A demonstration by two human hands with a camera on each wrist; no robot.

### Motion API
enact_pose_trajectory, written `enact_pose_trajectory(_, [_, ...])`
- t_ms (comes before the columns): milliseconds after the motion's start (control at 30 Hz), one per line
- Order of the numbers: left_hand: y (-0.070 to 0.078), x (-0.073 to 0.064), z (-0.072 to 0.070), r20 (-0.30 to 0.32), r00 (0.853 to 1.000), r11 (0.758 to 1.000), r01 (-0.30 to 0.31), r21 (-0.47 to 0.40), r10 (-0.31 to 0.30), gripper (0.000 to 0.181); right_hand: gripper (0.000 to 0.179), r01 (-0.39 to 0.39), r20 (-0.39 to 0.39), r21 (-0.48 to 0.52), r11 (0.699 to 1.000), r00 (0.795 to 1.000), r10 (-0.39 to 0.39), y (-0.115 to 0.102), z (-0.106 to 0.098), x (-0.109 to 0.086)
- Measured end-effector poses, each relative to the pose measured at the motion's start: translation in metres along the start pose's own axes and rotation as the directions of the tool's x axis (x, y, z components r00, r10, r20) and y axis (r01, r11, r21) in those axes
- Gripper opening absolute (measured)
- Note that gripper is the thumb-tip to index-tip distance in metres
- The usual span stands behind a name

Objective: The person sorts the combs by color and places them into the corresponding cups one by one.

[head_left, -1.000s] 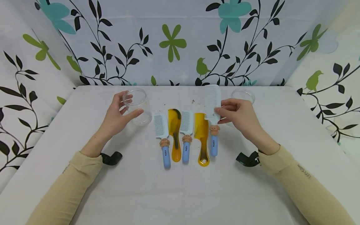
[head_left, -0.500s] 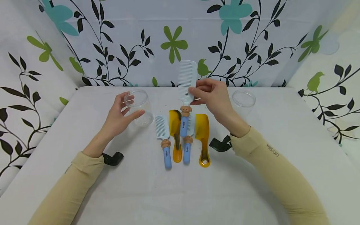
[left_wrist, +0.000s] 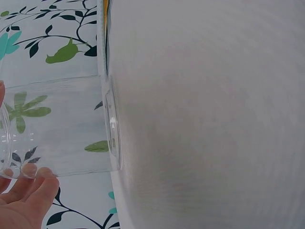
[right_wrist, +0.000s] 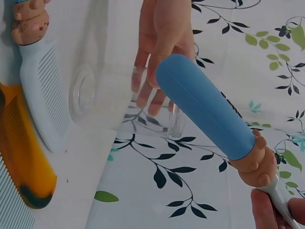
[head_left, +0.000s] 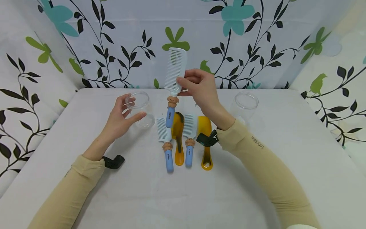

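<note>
White table (head_left: 183, 197) with four combs (head_left: 178, 127) and two clear jars (head_left: 143, 111).

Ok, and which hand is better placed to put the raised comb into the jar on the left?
Probably the right hand: it pinches the raised comb, blue handle pointing down, while the left hand holds the jar.

"CUTE" is printed in dark letters on the blue handles of the raised comb (head_left: 172, 92), the left lying comb (head_left: 167, 146) and the middle lying comb (head_left: 190, 142). "LetsSlim" can be read along the right sleeve (head_left: 257, 156); the lettering on the left sleeve (head_left: 68, 187) cannot be made out.
</note>
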State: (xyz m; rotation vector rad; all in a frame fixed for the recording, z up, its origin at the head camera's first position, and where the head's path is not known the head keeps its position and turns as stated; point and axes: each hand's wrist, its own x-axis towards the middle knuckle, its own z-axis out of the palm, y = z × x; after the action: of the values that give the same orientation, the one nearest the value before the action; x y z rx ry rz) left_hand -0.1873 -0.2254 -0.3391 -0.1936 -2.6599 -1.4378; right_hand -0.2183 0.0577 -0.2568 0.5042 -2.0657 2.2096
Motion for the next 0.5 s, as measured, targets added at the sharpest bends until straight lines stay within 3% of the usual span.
enact_pose_trajectory(300, [-0.001,0.0,0.0,0.001,1.0,1.0,-0.001,0.004,0.001,0.088,0.022,0.018,-0.008,0.032,0.999,1.0,-0.018,0.004,0.018,0.007])
enact_pose_trajectory(500, [-0.001,-0.001,0.001,-0.001,1.0,1.0,0.001,0.006,-0.001,0.088,0.018,0.071,-0.058,0.092,0.993,0.996,-0.066,0.003,0.031,0.011])
